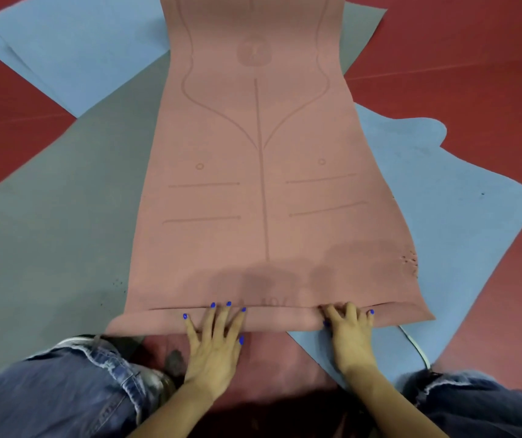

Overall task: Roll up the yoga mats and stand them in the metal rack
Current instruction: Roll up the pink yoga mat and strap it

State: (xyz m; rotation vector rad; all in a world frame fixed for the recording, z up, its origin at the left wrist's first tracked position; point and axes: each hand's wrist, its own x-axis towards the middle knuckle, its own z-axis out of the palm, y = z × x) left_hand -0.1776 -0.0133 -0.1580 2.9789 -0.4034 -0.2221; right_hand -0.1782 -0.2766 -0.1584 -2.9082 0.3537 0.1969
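A pink yoga mat (pixel 259 191) with printed alignment lines lies stretched away from me on top of other mats. Its near end is turned over into a small first roll (pixel 272 319) running across the mat's width. My left hand (pixel 214 339) presses flat on that roll with fingers spread. My right hand (pixel 349 331) rests on the roll further right, its fingertips curled over the roll's front edge. No metal rack is in view.
Under the pink mat a grey mat (pixel 63 197) lies diagonally to the left, and a blue mat (pixel 436 197) shows at the right and again at the upper left. The floor (pixel 474 58) is red. My knees in blue jeans (pixel 63 393) flank my arms.
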